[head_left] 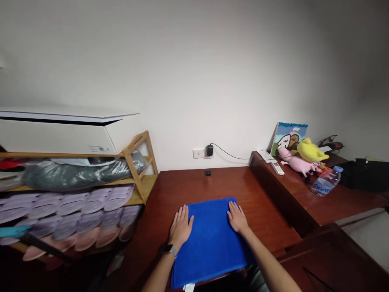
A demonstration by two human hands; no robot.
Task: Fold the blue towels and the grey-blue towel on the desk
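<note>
A blue cloth point(212, 243), folded into a flat rectangle, lies on the brown wooden desk point(194, 184). Its near edge reaches the front of the desk, where a white tag point(189, 287) sticks out. My left hand point(181, 227) rests flat along the cloth's left edge, fingers stretched forward, with a watch on the wrist. On the far right part of the cloth lies my right hand point(237, 217), palm down with its fingers extended near the right edge. Neither hand grips anything.
Left of the desk stands a wooden rack point(142, 182) with several pairs of slippers point(73, 202) and a white box point(60, 136) on top. A raised surface on the right holds plush toys point(299, 162), a plastic bottle point(326, 181) and a remote point(277, 168). A black charger point(210, 150) is plugged into the wall.
</note>
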